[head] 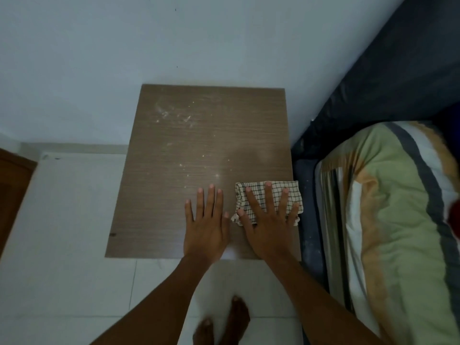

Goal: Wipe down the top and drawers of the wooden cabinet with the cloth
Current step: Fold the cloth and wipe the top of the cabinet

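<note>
The wooden cabinet top point(174, 150) fills the middle of the head view, seen from above, with white dust specks across its far and middle parts. A checked cream cloth point(288, 192) lies at its near right corner. My right hand point(268, 220) presses flat on the cloth with fingers spread. Beside it to the left, my left hand point(206, 220) lies flat on the bare wood, fingers apart, holding nothing. The drawers are hidden below the top.
A pale wall point(174, 46) stands behind the cabinet. A dark mattress point(398, 70) with a green striped pillow point(388, 220) lies close on the right. White floor tiles point(62, 245) spread to the left and front, where my bare feet point(224, 322) stand. A brown door edge point(12, 195) shows far left.
</note>
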